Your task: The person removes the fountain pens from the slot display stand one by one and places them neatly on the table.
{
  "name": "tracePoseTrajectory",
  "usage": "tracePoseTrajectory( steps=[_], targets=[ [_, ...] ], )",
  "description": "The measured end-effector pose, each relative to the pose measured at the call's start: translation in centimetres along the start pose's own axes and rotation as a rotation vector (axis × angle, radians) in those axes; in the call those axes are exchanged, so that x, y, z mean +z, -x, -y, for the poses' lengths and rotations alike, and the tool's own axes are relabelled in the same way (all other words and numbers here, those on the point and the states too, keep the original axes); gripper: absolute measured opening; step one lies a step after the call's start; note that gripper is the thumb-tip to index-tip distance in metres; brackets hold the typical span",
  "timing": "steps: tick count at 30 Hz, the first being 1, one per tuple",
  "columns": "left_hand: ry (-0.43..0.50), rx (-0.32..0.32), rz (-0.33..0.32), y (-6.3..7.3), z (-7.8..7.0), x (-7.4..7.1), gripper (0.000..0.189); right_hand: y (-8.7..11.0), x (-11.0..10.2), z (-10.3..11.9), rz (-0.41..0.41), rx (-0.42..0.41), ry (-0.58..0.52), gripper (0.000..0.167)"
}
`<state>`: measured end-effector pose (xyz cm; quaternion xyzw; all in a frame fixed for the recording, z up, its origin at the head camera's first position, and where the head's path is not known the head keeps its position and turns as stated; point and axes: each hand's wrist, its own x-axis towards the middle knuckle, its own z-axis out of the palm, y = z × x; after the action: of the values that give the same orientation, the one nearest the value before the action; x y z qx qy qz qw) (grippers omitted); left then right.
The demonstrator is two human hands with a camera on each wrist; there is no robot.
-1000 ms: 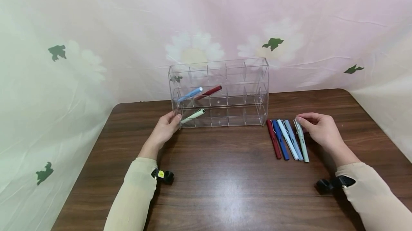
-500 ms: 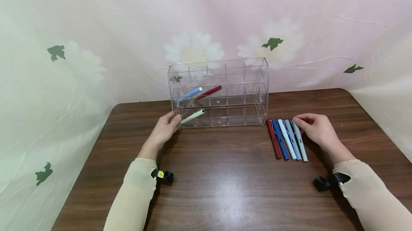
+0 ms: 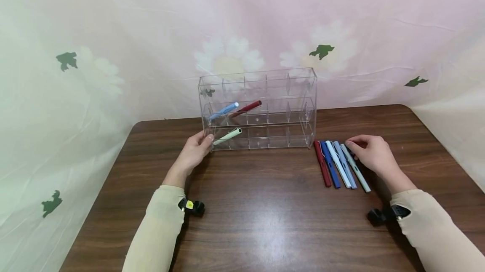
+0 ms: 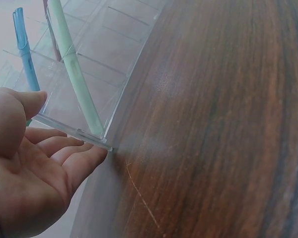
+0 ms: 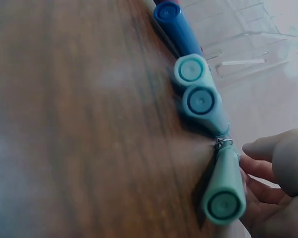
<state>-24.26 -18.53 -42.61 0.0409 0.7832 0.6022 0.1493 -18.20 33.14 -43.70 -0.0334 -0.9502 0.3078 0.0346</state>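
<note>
A clear, tiered pen rack (image 3: 257,108) stands at the back of the table, its left end gripped by my left hand (image 3: 191,154), thumb in front and fingers around the side. Inside its left part lean a light blue pen (image 3: 224,111), a dark red pen (image 3: 246,108) and a mint green pen (image 3: 228,136). My right hand (image 3: 373,154) pinches the top end of a pale green pen (image 3: 356,169), which lies slanted on the table. Beside it lie a steel-blue pen (image 3: 345,166), a pale blue pen (image 3: 338,164), a dark blue pen (image 3: 330,164) and another dark red pen (image 3: 322,164).
The brown wooden table (image 3: 261,217) reaches back to a floral curtain (image 3: 159,40). The pen row lies just right of the rack's front corner. Dark wrist cameras sit on both sleeves.
The pale green pen moved left toward the row with my right hand, then its lower end swung right and its clip turned out of sight. My left hand and the rack stayed put.
</note>
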Motion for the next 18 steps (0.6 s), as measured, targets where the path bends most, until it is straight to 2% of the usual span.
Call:
tracePoseTrajectory(
  steps=[10, 18],
  targets=[
    [-0.005, 0.011, -0.001, -0.03, 0.03, 0.12, 0.061, 0.35, 0.15, -0.14, -0.042, -0.009, 0.029, 0.034],
    [-0.023, 0.011, -0.003, 0.03, 0.03, 0.11, 0.060, 0.14, 0.37, -0.06, -0.031, 0.045, -0.017, 0.038]
  ],
)
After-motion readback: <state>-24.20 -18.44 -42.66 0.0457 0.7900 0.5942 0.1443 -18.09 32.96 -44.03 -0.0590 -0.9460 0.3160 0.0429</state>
